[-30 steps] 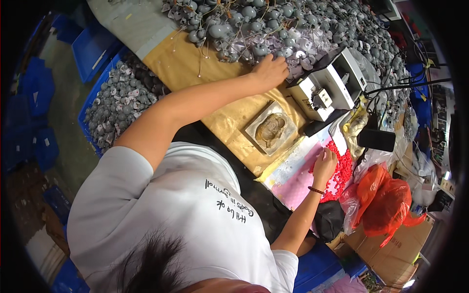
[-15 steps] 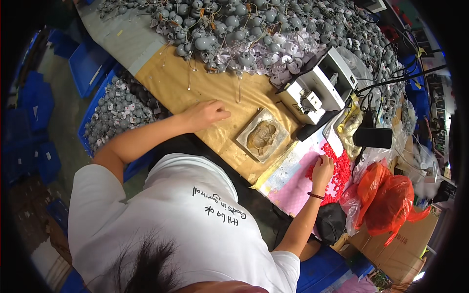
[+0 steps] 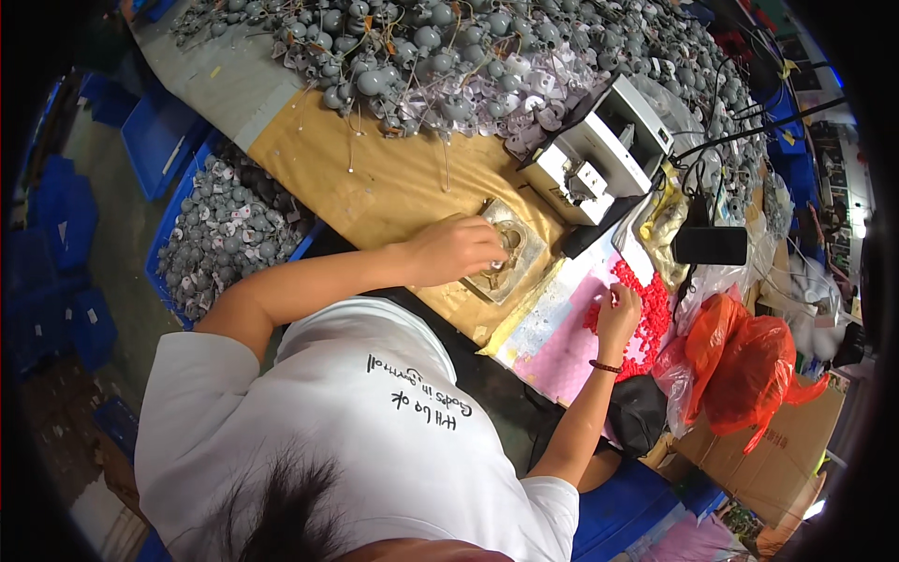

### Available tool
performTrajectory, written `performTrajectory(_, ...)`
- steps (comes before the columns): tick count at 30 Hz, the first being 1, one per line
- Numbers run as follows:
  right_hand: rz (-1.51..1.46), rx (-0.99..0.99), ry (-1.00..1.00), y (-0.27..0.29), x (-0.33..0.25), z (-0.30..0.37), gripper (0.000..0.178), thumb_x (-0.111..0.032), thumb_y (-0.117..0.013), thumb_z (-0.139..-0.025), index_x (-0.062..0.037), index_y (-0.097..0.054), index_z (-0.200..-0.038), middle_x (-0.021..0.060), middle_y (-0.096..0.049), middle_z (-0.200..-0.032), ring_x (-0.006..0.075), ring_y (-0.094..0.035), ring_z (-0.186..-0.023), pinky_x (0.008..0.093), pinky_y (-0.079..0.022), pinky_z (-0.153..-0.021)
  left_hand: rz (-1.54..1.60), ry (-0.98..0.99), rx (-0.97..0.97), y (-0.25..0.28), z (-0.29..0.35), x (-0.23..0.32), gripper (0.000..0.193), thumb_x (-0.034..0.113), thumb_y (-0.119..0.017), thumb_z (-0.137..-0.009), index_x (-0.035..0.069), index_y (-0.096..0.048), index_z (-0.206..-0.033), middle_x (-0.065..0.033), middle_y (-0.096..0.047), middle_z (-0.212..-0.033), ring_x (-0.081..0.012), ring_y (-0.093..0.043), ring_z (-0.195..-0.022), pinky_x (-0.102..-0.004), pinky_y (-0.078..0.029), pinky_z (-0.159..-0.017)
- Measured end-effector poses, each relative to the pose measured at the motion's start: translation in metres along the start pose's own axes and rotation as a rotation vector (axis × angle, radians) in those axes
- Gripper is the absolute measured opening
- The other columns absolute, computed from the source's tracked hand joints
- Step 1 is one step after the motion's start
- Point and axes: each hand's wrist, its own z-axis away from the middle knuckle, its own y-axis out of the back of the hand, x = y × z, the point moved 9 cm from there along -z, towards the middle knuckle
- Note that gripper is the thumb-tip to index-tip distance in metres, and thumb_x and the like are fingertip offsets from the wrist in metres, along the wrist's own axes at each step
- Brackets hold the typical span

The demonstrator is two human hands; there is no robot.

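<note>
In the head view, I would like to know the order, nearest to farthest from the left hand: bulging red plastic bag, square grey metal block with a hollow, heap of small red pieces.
From the left hand:
1. Metal block: partly covered by its fingers.
2. Small red pieces: to the right, by the right hand.
3. Plastic bag: farther right.

Worktable (image 3: 346, 178): runs diagonally from upper left toward centre of frame; tan sheet over its near side, grey surface at upper left. Floor (image 3: 126, 234): grey-green, visible at left. Blue plastic bins (image 3: 61, 225) stand along left edge. Cardboard carton (image 3: 782, 454): lower right. Bright white light patch (image 3: 813, 510) beside it; source unclear.
</note>
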Motion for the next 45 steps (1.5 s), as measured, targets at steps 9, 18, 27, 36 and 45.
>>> performTrajectory(9,-0.624,0.080,0.222,0.016,-0.163,-0.013,0.020,0.004,-0.077,-0.072,-0.0034,-0.067,-0.087,0.0102,-0.066,-0.087,0.0272,-0.063,-0.080,0.0362,-0.050,-0.072,-0.057,0.133,-0.028,-0.024,-0.017,-0.021,0.027,0.015,-0.074,-0.079,0.012,-0.069,-0.106,-0.0064,-0.062,-0.107,-0.0266,-0.053,-0.112,-0.0407,-0.044,-0.096)
performTrajectory(18,-0.375,0.046,0.538,-0.023,-0.239,-0.010,0.018,-0.002,-0.074,-0.074,-0.0081,-0.064,-0.087,0.0062,-0.064,-0.094,0.0272,-0.059,-0.089,0.0400,-0.044,-0.078,-0.602,0.283,0.460,0.137,-0.048,-0.089,0.031,0.027,-0.075,-0.083,0.007,-0.067,-0.105,-0.0091,-0.061,-0.105,-0.0308,-0.053,-0.101,-0.0404,-0.045,-0.091)
performTrajectory(27,-0.453,0.045,0.450,-0.020,-0.231,-0.003,0.025,0.000,-0.074,-0.076,-0.0046,-0.067,-0.100,0.0113,-0.063,-0.103,0.0311,-0.059,-0.094,0.0409,-0.048,-0.081,-0.340,0.105,0.411,0.130,-0.087,-0.086,0.013,0.015,-0.070,-0.084,0.007,-0.072,-0.093,-0.0064,-0.068,-0.095,-0.0300,-0.058,-0.099,-0.0387,-0.047,-0.088)
performTrajectory(36,-0.602,0.074,0.312,-0.006,-0.222,-0.006,0.026,0.003,-0.071,-0.080,-0.0034,-0.068,-0.105,0.0142,-0.062,-0.105,0.0314,-0.059,-0.095,0.0384,-0.050,-0.080,0.251,0.628,0.133,0.094,-0.082,-0.110,0.021,0.020,-0.064,-0.094,0.000,-0.068,-0.098,-0.0033,-0.069,-0.083,-0.0101,-0.059,-0.074,-0.0287,-0.048,-0.070)
performTrajectory(45,-0.724,0.229,0.313,0.055,-0.247,-0.031,0.035,0.003,-0.071,-0.080,0.0024,-0.063,-0.114,0.0200,-0.062,-0.112,0.0357,-0.060,-0.105,0.0410,-0.049,-0.090,0.375,0.307,-0.090,0.054,-0.055,-0.012,0.013,0.014,-0.068,-0.091,0.002,-0.065,-0.090,-0.0027,-0.065,-0.083,-0.0078,-0.057,-0.077,-0.0266,-0.047,-0.070)
